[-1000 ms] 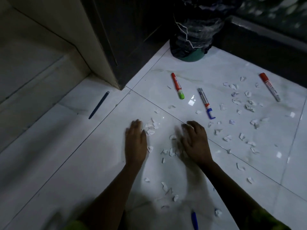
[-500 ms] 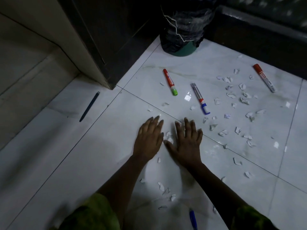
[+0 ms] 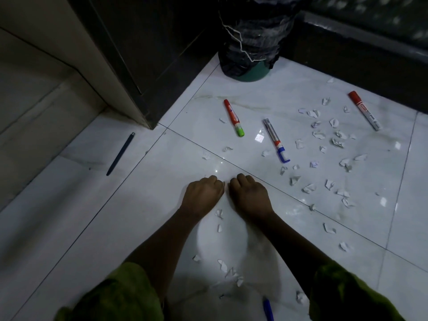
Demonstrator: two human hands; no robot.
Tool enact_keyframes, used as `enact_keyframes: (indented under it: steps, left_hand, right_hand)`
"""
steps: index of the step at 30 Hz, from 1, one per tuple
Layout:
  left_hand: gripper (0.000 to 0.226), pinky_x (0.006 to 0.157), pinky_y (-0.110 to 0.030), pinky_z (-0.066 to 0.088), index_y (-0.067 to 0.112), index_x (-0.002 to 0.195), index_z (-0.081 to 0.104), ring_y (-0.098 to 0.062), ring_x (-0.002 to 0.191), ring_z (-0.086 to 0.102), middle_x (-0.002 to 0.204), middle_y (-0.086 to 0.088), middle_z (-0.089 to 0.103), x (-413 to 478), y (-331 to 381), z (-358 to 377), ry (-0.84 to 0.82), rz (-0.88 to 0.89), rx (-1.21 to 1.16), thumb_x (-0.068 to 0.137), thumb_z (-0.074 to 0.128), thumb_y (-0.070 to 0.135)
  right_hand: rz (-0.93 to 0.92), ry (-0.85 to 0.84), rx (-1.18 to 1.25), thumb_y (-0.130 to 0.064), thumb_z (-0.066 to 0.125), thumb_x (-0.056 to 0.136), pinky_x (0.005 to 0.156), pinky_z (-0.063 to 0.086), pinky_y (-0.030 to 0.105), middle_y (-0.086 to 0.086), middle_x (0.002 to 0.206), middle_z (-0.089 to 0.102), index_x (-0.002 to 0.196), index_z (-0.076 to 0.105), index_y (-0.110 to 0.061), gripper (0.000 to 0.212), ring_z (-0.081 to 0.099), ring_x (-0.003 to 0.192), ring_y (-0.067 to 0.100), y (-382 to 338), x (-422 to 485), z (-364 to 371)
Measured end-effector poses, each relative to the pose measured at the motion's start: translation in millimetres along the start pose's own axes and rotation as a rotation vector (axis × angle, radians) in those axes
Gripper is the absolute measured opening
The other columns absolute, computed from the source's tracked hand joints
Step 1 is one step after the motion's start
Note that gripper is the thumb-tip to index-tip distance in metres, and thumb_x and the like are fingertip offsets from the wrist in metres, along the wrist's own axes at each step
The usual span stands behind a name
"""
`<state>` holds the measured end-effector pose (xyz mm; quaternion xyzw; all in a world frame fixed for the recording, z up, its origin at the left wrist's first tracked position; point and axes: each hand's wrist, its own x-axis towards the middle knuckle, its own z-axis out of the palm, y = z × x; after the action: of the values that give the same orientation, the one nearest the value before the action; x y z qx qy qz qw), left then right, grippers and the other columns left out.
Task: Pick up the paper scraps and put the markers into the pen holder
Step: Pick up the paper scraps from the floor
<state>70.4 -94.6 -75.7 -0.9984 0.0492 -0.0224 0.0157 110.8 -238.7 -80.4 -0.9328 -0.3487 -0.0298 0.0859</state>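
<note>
Pretty dim in here. Glossy white marble-look floor tiles (image 3: pixel 266 96) with thin dark grout lines, catching small glints of light. Cream wall corner (image 3: pixel 97 59) on the left beside a dark panel (image 3: pixel 162 54). Dark skirting (image 3: pixel 361 63) along the far side. Bin (image 3: pixel 252 42) wrapped in a black bag in the corner.

Glossy white marble-tile floor (image 3: pixel 69 239) carries torn white paper scraps (image 3: pixel 333 140), three markers, dark pen (image 3: pixel 120 154), bag-lined green bin (image 3: pixel 252 72)

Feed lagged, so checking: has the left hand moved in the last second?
Yes. The left hand slid right toward the right hand, away from the dark pen, fingers curled into a fist.
</note>
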Motion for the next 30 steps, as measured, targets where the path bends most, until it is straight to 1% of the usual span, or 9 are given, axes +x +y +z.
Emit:
enact_keyframes:
  steps: [4, 6, 10, 12, 14, 19, 23, 28, 30]
  left_hand:
    - [0.030, 0.035, -0.016, 0.034, 0.016, 0.042, 0.054, -0.014, 0.033, 0.052, 0.042, 0.000, 0.054, 10, 1, -16, -0.168, -0.090, -0.070, 0.068, 0.069, 0.021]
    - [0.026, 0.053, -0.025, 0.044, 0.008, 0.063, 0.064, -0.022, 0.059, 0.063, 0.063, -0.008, 0.065, 17, 2, -33, -0.241, -0.176, -0.216, 0.085, 0.057, 0.020]
    - [0.034, 0.071, -0.034, 0.045, -0.008, 0.083, 0.063, -0.037, 0.086, 0.062, 0.088, -0.026, 0.067, 43, 3, -79, -0.277, -0.418, -0.654, 0.093, 0.044, 0.018]
    - [0.031, 0.065, -0.032, 0.047, -0.006, 0.072, 0.060, -0.037, 0.076, 0.061, 0.076, -0.025, 0.064, 59, -1, -106, -0.298, -0.512, -0.824, 0.091, 0.048, 0.016]
    - [0.032, 0.049, -0.024, 0.036, 0.008, 0.059, 0.049, -0.025, 0.052, 0.048, 0.059, -0.011, 0.050, 72, -6, -133, -0.361, -0.597, -0.979, 0.090, 0.050, 0.016]
    - [0.032, 0.042, -0.019, 0.021, 0.013, 0.060, 0.045, -0.013, 0.044, 0.028, 0.055, -0.006, 0.042, 110, -24, -207, -0.388, -0.670, -1.242, 0.090, 0.054, 0.017]
    - [0.031, 0.036, -0.009, 0.014, 0.013, 0.059, 0.040, -0.007, 0.025, 0.020, 0.032, 0.002, 0.035, 166, -37, -243, -0.307, -0.657, -1.423, 0.088, 0.054, 0.012]
    - [0.036, 0.031, -0.005, 0.022, 0.013, 0.055, 0.042, -0.008, 0.017, 0.028, 0.050, -0.003, 0.039, 245, -52, -258, -0.148, -0.724, -1.673, 0.089, 0.053, 0.013]
    - [0.037, 0.027, -0.006, 0.029, 0.010, 0.056, 0.040, -0.010, 0.014, 0.032, 0.043, -0.003, 0.042, 271, -55, -262, -0.100, -0.759, -1.820, 0.092, 0.048, 0.012]
  right_hand:
    - [0.042, -0.118, 0.076, -0.009, 0.069, 0.063, 0.034, 0.037, 0.019, 0.007, 0.050, 0.056, 0.062, 0.059, -0.007, 0.010, 0.051, 0.035, 0.020, 0, 15, -10]
    - [0.204, -0.186, 0.223, -0.004, 0.068, 0.073, 0.047, 0.041, 0.023, 0.013, 0.061, 0.063, 0.069, 0.062, -0.001, 0.008, 0.061, 0.050, 0.024, 0, 27, -26]
    - [0.662, -0.082, 0.922, -0.006, 0.067, 0.069, 0.044, 0.026, 0.020, 0.005, 0.045, 0.038, 0.045, 0.040, -0.016, 0.038, 0.036, 0.041, 0.017, 1, 41, -67]
    - [0.909, 0.111, 1.298, -0.009, 0.052, 0.074, 0.044, 0.019, 0.022, 0.004, 0.048, 0.026, 0.045, 0.026, -0.019, 0.040, 0.025, 0.044, 0.019, -1, 51, -91]
    - [1.038, 0.126, 1.473, -0.004, 0.047, 0.080, 0.039, 0.019, 0.014, 0.000, 0.040, 0.029, 0.047, 0.029, -0.018, 0.040, 0.025, 0.032, 0.014, 4, 58, -113]
    - [1.080, 0.145, 1.709, 0.001, 0.041, 0.079, 0.035, 0.015, 0.010, -0.002, 0.034, 0.026, 0.053, 0.028, -0.014, 0.033, 0.017, 0.025, 0.010, 17, 91, -182]
    - [1.073, 0.207, 1.766, -0.002, 0.046, 0.085, 0.036, 0.018, 0.009, -0.002, 0.028, 0.029, 0.052, 0.034, -0.011, 0.037, 0.019, 0.022, 0.011, 36, 145, -212]
    - [1.007, 0.310, 1.868, -0.011, 0.047, 0.092, 0.031, 0.021, 0.006, -0.001, 0.027, 0.037, 0.063, 0.041, -0.011, 0.030, 0.024, 0.019, 0.006, 66, 237, -222]
    - [0.975, 0.352, 1.858, -0.012, 0.045, 0.092, 0.029, 0.021, 0.005, -0.003, 0.025, 0.036, 0.063, 0.041, -0.012, 0.030, 0.024, 0.018, 0.006, 76, 272, -229]
